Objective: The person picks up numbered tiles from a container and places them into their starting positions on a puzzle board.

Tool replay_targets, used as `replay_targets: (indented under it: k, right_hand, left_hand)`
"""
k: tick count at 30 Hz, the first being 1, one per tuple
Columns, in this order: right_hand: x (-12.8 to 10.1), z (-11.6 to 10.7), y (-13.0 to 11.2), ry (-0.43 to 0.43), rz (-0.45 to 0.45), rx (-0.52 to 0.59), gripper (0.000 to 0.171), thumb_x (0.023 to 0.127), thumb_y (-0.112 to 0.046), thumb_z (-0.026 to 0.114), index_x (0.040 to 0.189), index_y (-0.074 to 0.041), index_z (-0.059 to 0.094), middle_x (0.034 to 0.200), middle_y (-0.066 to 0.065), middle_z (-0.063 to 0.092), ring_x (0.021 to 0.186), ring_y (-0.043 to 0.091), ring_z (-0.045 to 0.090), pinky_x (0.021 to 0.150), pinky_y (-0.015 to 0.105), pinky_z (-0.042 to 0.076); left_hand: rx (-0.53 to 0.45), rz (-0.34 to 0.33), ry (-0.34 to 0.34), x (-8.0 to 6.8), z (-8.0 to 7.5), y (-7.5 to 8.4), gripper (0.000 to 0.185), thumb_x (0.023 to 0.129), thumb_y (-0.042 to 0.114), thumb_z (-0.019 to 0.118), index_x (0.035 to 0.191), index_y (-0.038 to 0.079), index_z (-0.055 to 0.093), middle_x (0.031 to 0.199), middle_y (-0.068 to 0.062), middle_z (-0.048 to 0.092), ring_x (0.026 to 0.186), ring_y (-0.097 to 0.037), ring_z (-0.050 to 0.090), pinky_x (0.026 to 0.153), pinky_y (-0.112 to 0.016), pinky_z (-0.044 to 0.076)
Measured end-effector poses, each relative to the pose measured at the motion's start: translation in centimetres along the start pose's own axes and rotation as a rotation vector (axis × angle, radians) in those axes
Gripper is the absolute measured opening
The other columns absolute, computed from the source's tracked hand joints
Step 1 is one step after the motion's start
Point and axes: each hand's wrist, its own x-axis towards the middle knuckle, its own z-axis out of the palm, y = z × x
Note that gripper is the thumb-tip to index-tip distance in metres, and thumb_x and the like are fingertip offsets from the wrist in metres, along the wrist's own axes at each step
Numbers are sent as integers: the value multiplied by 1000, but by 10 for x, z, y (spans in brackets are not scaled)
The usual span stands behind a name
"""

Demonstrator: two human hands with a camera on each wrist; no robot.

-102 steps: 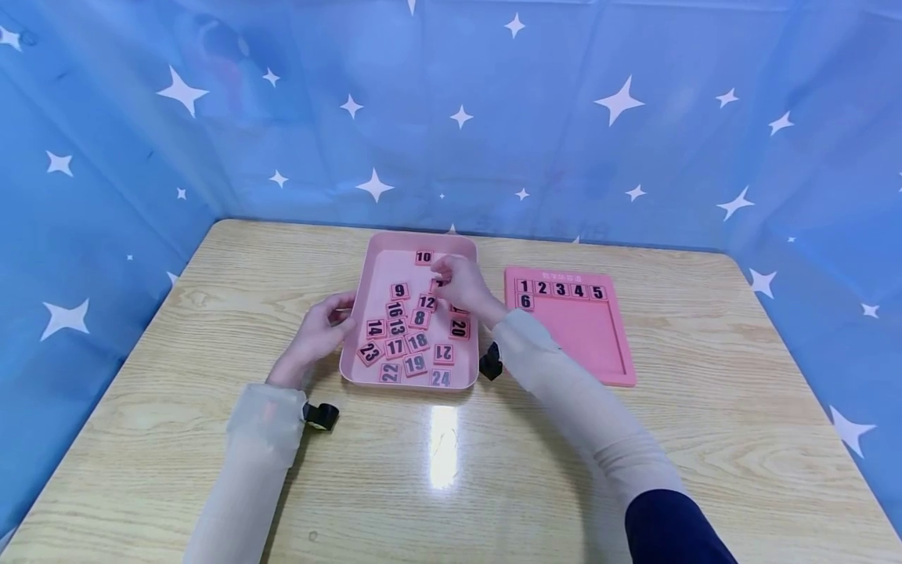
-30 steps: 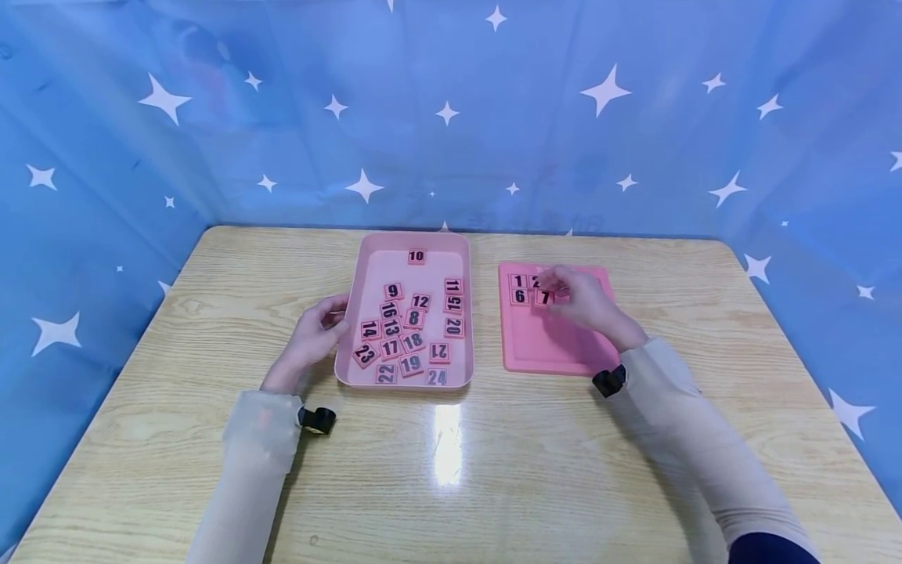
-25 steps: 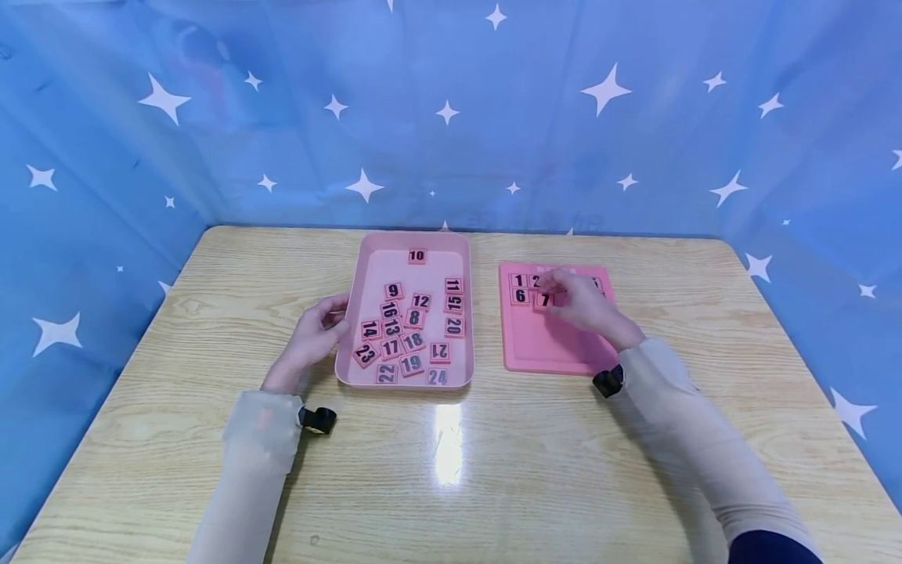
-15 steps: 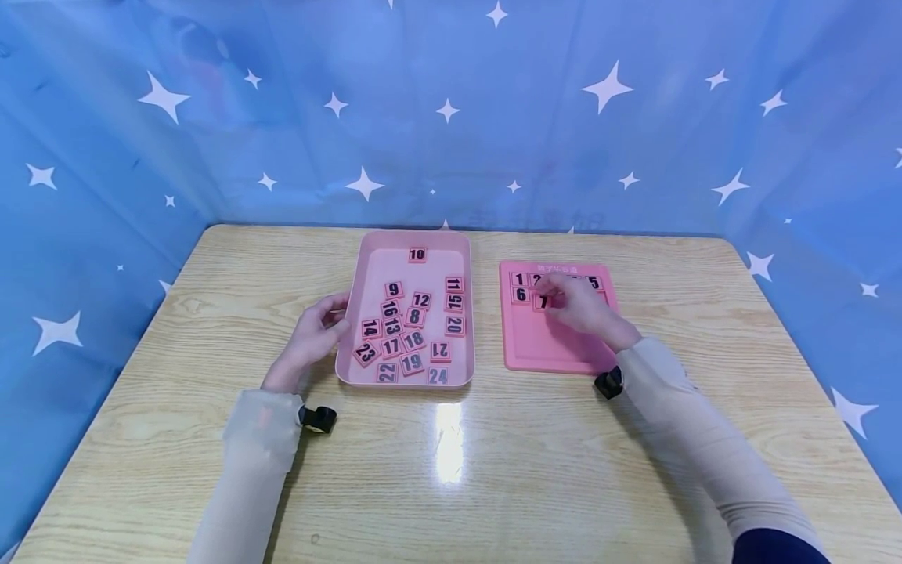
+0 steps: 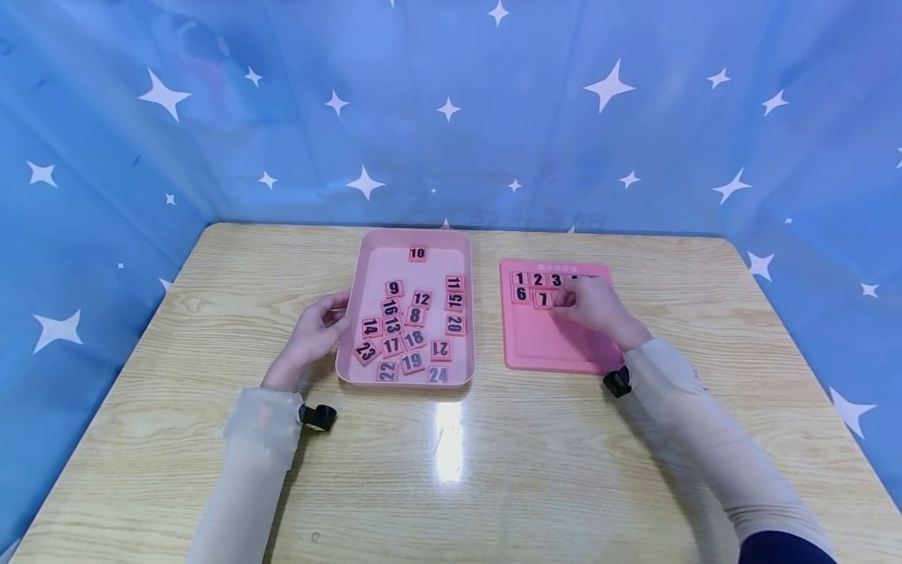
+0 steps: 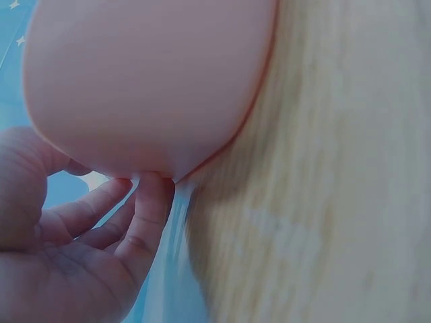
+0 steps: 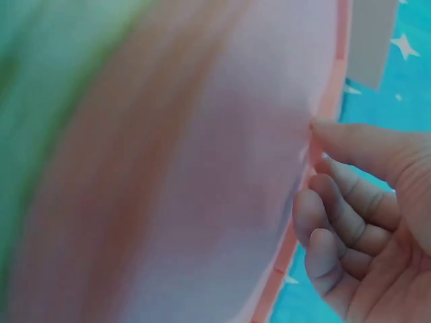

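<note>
At the left wall of a shallow pink tray (image 5: 380,262) is my left hand (image 5: 315,333). In the left wrist view its thumb and fingertips hold the tray's edge. Loose number tiles lie in the tray, among them the 10 tile (image 5: 418,253), the 8 tile (image 5: 415,316) and the 9 tile (image 5: 394,289). My right hand (image 5: 595,305) is over the pink puzzle board (image 5: 543,345), fingertips just right of the 7 tile (image 5: 543,299). The thumb is extended and the other fingers are loosely curled; no held tile shows. The hand covers part of the top row.
The 6 tile (image 5: 521,294) sits left of the 7 tile, beneath the 1 tile (image 5: 520,279). Tray and board lie apart on a wood-grain table (image 5: 451,501). A blue star-patterned curtain (image 5: 451,141) stands behind the table.
The 7 tile went from the tray to the board with my right hand. In the last half second that hand has shifted slightly right, off the tile. My left hand stays at the tray.
</note>
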Motion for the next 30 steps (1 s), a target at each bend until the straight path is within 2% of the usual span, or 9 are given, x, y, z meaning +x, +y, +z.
replay_targets:
  k: [9,19,22,26,30]
  right_hand:
    - [6,4,-3,0,4,-23,7,80,-6,71,76,-2,68,72,8,66,67,20,61,66,35,51]
    - [11,3,-3,-37,49,-18,9,81,-9,70,78,-1,70,71,7,66,61,15,55,60,28,44]
    - [13,0,-6,29,44,10,9,81,-9,70,76,-1,68,69,8,66,58,15,53,58,28,43]
    - [18,-6,-24,134,36,76,10,83,-12,69,79,-3,67,70,9,65,59,16,53,58,28,42]
    - [25,-2,-56,101,0,200,12,84,-13,68,87,-2,68,75,9,66,64,15,56,57,23,44]
  left_hand:
    - [3,16,7,0,-1,-5,47,88,-6,47,134,-10,41,127,-29,48,110,-37,49,86,-25,43]
    - [-2,28,17,0,-1,-7,46,87,-7,46,133,-11,42,126,-29,49,108,-37,50,83,-21,43]
    - [-6,22,15,1,-1,-7,46,87,-7,47,133,-11,42,126,-29,49,108,-37,50,83,-23,43]
    - [-3,14,9,3,0,-7,47,88,-5,47,134,-10,41,125,-28,49,107,-36,50,83,-24,44]
    - [0,26,12,3,-1,-7,48,87,-5,48,134,-10,41,125,-28,49,106,-36,50,79,-20,44]
